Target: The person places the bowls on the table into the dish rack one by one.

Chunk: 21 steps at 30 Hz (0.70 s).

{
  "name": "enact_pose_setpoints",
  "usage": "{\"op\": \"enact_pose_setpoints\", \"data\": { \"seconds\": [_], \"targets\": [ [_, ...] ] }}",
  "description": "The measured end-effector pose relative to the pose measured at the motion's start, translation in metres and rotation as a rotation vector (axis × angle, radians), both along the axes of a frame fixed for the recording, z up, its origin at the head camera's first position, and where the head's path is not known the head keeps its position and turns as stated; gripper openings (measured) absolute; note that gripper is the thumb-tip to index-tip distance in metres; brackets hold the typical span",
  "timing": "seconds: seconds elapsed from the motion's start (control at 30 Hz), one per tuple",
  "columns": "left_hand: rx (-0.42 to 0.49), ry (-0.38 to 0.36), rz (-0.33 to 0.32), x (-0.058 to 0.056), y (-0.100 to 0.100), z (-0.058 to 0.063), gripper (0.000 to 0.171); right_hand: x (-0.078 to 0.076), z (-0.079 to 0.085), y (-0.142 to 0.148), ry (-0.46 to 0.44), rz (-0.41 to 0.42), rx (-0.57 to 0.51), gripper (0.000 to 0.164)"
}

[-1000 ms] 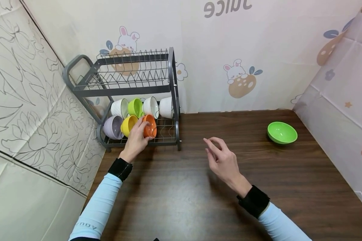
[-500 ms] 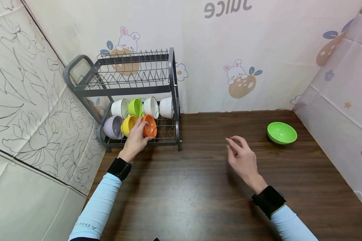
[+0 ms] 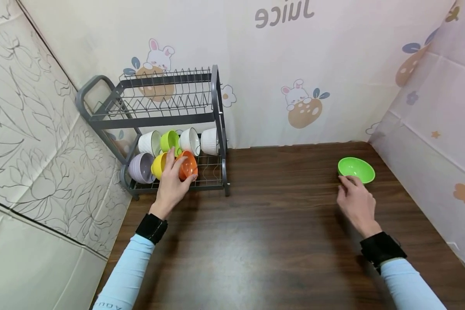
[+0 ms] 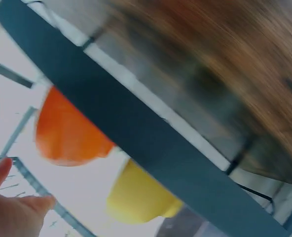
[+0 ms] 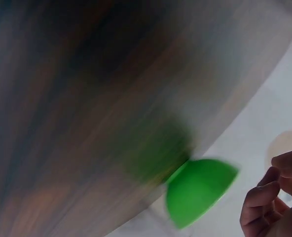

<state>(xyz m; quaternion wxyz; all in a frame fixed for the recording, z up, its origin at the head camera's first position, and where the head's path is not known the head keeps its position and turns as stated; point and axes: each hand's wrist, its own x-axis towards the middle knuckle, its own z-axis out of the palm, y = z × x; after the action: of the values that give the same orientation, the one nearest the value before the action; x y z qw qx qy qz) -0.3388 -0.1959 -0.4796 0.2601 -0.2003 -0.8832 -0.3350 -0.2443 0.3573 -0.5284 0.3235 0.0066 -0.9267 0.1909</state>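
On the rack's lower shelf, a small orange bowl point(image 3: 188, 165) rests tilted on its side. My left hand point(image 3: 171, 186) is just in front of it, with thumb and fingers spread. The left wrist view shows a gap between those fingers and the orange bowl point(image 4: 69, 131). A yellow bowl point(image 3: 158, 166) lies beside it, partly behind the hand. Far to the right, a green bowl point(image 3: 356, 168) stands upright on the table. My right hand point(image 3: 357, 205) is at its near left rim, fingers loosely bent. In the right wrist view the fingers appear apart from the green bowl point(image 5: 198, 190).
The grey two-tier dish rack point(image 3: 151, 122) stands at the back left. Its lower shelf also bears a purple bowl point(image 3: 141, 168), a light green one point(image 3: 169, 141) and several white ones. Behind the brown wooden table point(image 3: 255, 241) is a printed wall sheet point(image 3: 252, 86).
My right hand has moved right across the table to the green bowl. My left fingers have spread and come off the orange bowl, which stays on the shelf. The head view has shifted slightly.
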Motion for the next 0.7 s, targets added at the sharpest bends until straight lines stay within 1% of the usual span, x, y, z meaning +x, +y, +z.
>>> {"op": "enact_pose_setpoints", "data": {
  "seconds": [0.1, 0.13, 0.2, 0.3, 0.43, 0.57, 0.7],
  "targets": [
    [0.065, 0.118, 0.01, 0.013, 0.01, 0.008, 0.023, -0.003, 0.001, 0.022, -0.088, -0.053, 0.018, 0.032],
    [0.084, 0.146, 0.015, 0.017, 0.013, 0.011, 0.018, -0.004, 0.002, 0.027, -0.11, -0.061, 0.026, 0.033],
    [0.118, 0.173, 0.026, 0.026, 0.021, 0.017, 0.02, -0.007, 0.003, 0.036, -0.144, -0.065, 0.037, 0.034],
    [0.147, 0.17, 0.011, 0.037, 0.032, 0.025, 0.023, -0.011, 0.003, 0.042, -0.171, -0.056, 0.043, 0.034],
    [0.131, 0.136, -0.038, 0.045, 0.043, 0.027, 0.025, -0.014, -0.001, 0.046, -0.203, -0.061, 0.041, 0.032],
    [0.112, 0.109, -0.052, 0.05, 0.049, 0.025, 0.024, -0.016, -0.004, 0.047, -0.213, -0.074, 0.042, 0.033],
    [0.109, 0.082, -0.055, 0.051, 0.053, 0.027, 0.025, -0.019, -0.004, 0.047, -0.21, -0.076, 0.05, 0.034]
  ]
}}
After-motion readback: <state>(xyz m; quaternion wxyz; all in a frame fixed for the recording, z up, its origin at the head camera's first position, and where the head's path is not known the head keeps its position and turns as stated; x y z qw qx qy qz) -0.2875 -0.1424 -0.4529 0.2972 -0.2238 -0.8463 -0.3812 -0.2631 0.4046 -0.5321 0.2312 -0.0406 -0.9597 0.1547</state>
